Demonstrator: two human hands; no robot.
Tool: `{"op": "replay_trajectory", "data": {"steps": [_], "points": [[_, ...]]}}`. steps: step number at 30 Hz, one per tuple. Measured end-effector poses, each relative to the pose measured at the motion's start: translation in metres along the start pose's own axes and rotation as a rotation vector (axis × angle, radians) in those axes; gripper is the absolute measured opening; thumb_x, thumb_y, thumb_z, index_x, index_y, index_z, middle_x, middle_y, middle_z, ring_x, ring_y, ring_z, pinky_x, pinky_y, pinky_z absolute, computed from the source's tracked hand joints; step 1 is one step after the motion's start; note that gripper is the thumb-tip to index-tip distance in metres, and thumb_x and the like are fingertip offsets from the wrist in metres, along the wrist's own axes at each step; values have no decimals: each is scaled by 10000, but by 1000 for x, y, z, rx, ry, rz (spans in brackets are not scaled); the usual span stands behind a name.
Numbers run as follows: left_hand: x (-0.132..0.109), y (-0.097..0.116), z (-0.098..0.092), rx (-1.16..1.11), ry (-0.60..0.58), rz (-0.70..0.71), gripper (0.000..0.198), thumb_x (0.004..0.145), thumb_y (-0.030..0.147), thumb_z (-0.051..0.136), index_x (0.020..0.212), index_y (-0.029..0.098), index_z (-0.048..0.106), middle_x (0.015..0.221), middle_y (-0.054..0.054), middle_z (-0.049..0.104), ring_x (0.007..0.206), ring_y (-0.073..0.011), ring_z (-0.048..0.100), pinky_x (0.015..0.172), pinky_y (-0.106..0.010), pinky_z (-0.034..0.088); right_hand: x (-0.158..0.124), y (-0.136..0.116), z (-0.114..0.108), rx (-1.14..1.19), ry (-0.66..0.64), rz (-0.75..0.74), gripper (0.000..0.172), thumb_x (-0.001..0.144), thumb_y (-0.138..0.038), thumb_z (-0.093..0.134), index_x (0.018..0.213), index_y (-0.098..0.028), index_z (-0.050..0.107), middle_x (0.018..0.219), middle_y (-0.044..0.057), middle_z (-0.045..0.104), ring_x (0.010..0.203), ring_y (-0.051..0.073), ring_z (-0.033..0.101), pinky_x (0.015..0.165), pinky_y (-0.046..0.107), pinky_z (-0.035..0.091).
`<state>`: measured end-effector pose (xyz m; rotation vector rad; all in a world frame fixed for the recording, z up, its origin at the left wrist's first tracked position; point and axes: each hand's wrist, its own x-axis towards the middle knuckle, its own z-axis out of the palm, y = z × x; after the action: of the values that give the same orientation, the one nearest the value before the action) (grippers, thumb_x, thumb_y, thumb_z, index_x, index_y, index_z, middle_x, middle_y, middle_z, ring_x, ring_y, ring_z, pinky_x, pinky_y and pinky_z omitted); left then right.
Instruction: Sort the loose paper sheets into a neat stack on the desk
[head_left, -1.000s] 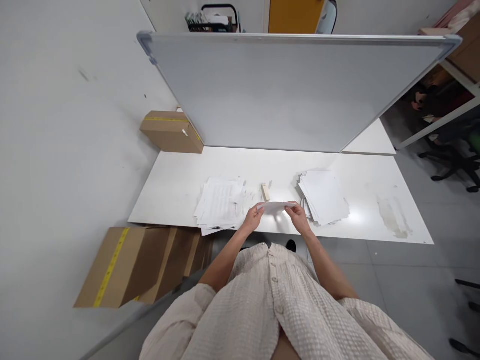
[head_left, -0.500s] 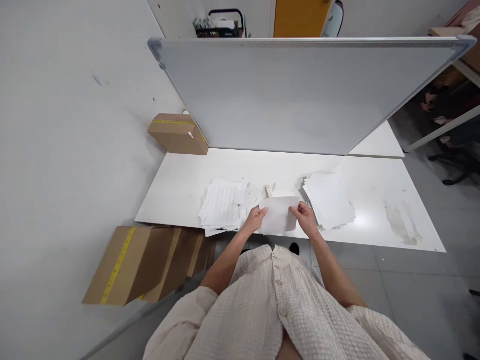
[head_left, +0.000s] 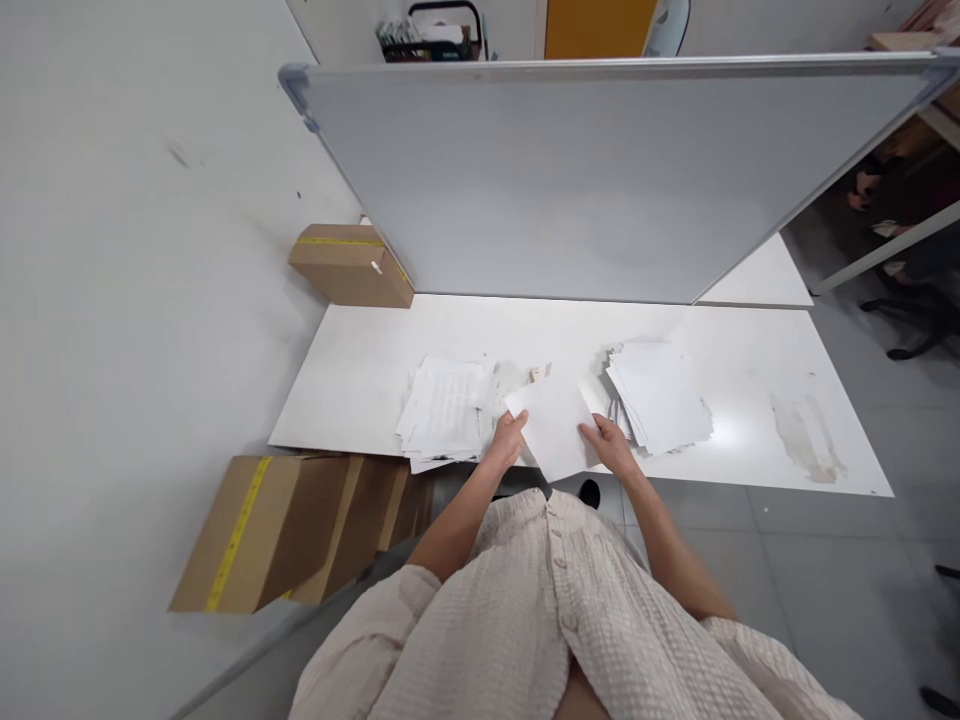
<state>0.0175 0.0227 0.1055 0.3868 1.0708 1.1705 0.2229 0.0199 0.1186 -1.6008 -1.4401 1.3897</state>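
Note:
A blank white sheet of paper (head_left: 556, 425) is held slanted over the table's front edge, one corner pointing down toward me. My left hand (head_left: 510, 440) pinches its left side, thumb on top. At the right side my right hand (head_left: 611, 445) grips the same sheet, thumb on the upper face and fingers partly hidden. Left of the hands lies a loose pile of printed papers (head_left: 444, 405). On the right is a stack of mostly blank sheets (head_left: 660, 397), edges fanned out. Behind the held sheet, a small wooden-looking piece (head_left: 537, 374) is partly covered.
A large whiteboard (head_left: 585, 180) stands upright along the back of the white table (head_left: 352, 380). One cardboard box (head_left: 352, 270) sits at the back left corner. More taped cardboard boxes (head_left: 247, 535) stand below the table's left front. Stains (head_left: 806, 440) mark the table's right end.
The sheet has turned from nearly level to slanted, and more of its surface shows. Both hands keep hold of it. It covers more of the wooden-looking piece. My view has shifted slightly.

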Motion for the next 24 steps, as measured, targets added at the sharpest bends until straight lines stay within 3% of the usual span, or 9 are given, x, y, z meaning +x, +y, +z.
{"op": "replay_trajectory", "data": {"steps": [4,7,10,12,14,16,20,24], "points": [[8,-16,-2,297,22,-141,422,786,436,589,1067,122,571,1023,-167,675,884,-231,668,843,-406,496,-1,12,-20,43,67,80,368,737,-499,566,878,-166,634,795,46,679,693,188,600,580,254,451],[13,-24,-9,456,65,-164,330,859,357,487,1079,124,566,1041,-175,665,836,-211,677,831,-412,502,-5,27,-47,78,107,214,375,680,-481,617,856,-149,631,747,45,684,650,193,608,543,257,453],[17,-24,-17,631,98,-94,295,874,249,436,1122,156,567,1168,-151,618,1044,-227,608,955,-432,430,-11,44,-68,138,90,320,365,657,-447,639,854,-140,631,731,54,694,627,202,621,524,268,468],[20,-21,-20,742,83,-25,311,859,189,438,1134,183,582,1281,-109,552,1220,-226,478,1064,-418,320,-13,54,-72,166,75,363,343,661,-424,638,854,-142,637,746,70,703,624,211,633,515,277,480],[24,-18,-19,820,40,33,355,843,139,434,1157,204,586,1368,-57,479,1317,-205,354,1128,-377,212,-11,63,-66,189,61,392,313,670,-400,636,853,-146,642,786,88,712,643,219,646,520,284,494],[30,-15,-16,994,-30,99,429,838,103,400,1226,213,546,1419,-26,418,1347,-198,294,1143,-369,176,-7,69,-55,211,44,408,278,680,-372,631,850,-152,644,815,97,717,665,223,656,538,289,509],[44,-14,-11,1536,-170,195,590,819,63,338,1382,234,365,1485,-4,307,1341,-254,278,1099,-446,260,8,80,-29,250,24,420,207,696,-328,613,823,-167,638,801,86,721,673,215,664,561,283,523],[56,-15,-10,1724,-232,166,694,780,35,333,1421,294,273,1510,51,240,1356,-284,225,1074,-490,276,20,89,-16,274,36,430,184,714,-320,595,825,-176,624,809,82,723,674,203,667,558,267,525]]}}
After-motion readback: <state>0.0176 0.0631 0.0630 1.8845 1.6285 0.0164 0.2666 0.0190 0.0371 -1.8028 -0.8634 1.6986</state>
